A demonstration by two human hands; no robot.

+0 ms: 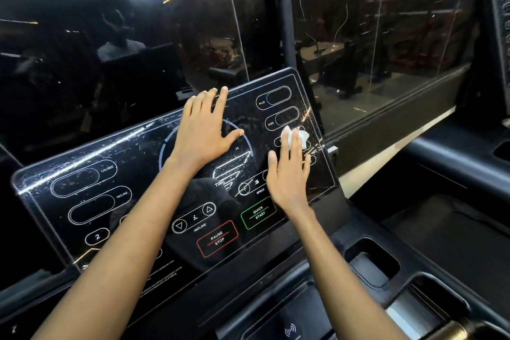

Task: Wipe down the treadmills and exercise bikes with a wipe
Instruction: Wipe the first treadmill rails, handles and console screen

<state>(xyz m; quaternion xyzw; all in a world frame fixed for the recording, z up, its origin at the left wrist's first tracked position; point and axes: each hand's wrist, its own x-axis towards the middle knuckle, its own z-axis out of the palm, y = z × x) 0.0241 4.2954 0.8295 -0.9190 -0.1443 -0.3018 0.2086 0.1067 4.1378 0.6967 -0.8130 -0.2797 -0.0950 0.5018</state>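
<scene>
A treadmill's glossy black console panel (91, 201) fills the middle of the head view, tilted up and speckled with wet droplets and streaks. My left hand (204, 130) rests flat on the panel's centre dial, fingers straight and spread. My right hand (289, 171) presses a small white wipe (302, 136) against the panel's right side with straight fingers, just under the SPEED readout. Most of the wipe is hidden under my fingers.
Below the panel are the black tray with cup-holder recesses (372, 262) and a wireless pad (289, 328). A dark glass wall (386, 36) with reflections stands right behind the console. A neighbouring treadmill's console (499, 36) rises at the right edge.
</scene>
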